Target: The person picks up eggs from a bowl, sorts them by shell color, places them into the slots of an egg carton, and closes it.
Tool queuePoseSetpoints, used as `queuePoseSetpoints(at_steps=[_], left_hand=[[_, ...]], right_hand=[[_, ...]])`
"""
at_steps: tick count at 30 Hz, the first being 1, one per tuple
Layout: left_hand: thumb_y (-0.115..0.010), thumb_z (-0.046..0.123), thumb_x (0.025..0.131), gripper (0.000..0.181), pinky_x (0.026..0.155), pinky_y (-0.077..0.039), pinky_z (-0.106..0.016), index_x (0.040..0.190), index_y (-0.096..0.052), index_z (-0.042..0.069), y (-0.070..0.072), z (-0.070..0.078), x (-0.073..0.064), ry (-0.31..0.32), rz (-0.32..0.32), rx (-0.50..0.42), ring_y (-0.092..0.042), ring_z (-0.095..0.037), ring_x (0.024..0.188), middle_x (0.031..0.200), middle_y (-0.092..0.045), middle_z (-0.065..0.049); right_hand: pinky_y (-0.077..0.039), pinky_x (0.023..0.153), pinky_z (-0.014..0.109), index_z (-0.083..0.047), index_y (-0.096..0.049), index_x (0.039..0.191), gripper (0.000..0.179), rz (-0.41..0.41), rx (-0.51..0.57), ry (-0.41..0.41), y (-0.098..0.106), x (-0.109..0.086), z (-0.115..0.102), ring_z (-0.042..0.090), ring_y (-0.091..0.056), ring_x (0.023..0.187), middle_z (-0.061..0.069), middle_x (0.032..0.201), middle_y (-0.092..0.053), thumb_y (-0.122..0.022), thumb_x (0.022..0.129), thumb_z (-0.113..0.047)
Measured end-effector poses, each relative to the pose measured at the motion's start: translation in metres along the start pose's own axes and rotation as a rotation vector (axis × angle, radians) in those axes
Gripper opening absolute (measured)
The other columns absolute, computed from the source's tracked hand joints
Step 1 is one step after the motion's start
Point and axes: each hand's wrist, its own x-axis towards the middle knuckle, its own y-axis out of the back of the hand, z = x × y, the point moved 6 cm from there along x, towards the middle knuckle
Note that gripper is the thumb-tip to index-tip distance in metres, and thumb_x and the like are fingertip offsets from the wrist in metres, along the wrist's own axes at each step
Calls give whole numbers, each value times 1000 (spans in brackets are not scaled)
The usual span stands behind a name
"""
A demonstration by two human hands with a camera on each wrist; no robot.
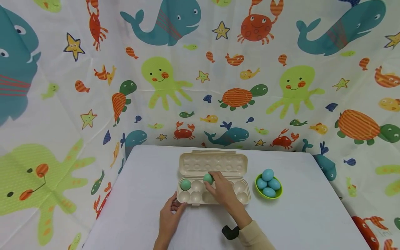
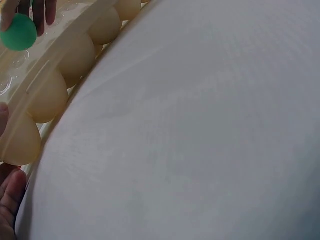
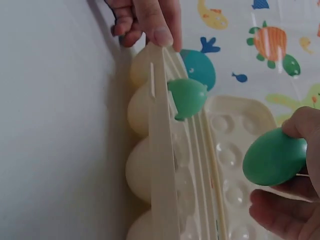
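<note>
Green egg (image 1: 208,178) pinched in right hand (image 1: 222,189) over egg carton (image 1: 214,185) back row; left hand (image 1: 170,217) grips carton's 9 o'clock corner. Placing step, I'd say; next needs lowering egg into cup. Bowl (image 1: 268,186) at 3 o'clock.

One open egg carton (image 1: 214,164) at the desk's (image 1: 312,215) middle; two green eggs (image 1: 185,185), one seated in the tray's far-left cup, one (image 1: 208,178) above the far row. One green bowl (image 1: 257,187) near the right edge, holding four blue eggs (image 1: 267,174). Two hands (image 1: 168,217).
</note>
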Motion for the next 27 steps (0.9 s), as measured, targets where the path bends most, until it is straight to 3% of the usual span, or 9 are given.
queuePoseSetpoints(at_steps=[10,16,27], left_hand=[[-86,24,79,60,62,-49,-15,131,-64,5,0,-1,1,8,-3,3,-58,0,70,85,-71,2],[-86,24,79,60,62,-50,-16,131,-64,5,0,0,0,4,-8,-5,-58,0,71,90,-72,1],[-86,23,79,59,60,-49,-15,131,-64,4,1,3,-1,-5,-3,-6,-58,2,69,86,-72,3]], right_hand=[[-59,76,29,1,-62,117,35,-51,130,-10,-31,11,-13,18,-66,89,11,110,-61,-73,88,-15],[-59,81,35,2,-61,122,39,-99,105,-33,-46,10,-14,22,-66,95,12,114,-59,-72,91,-18],[-59,81,36,-6,-65,120,34,-134,-47,-73,-60,6,-11,21,-67,98,9,113,-65,-69,94,-27]])
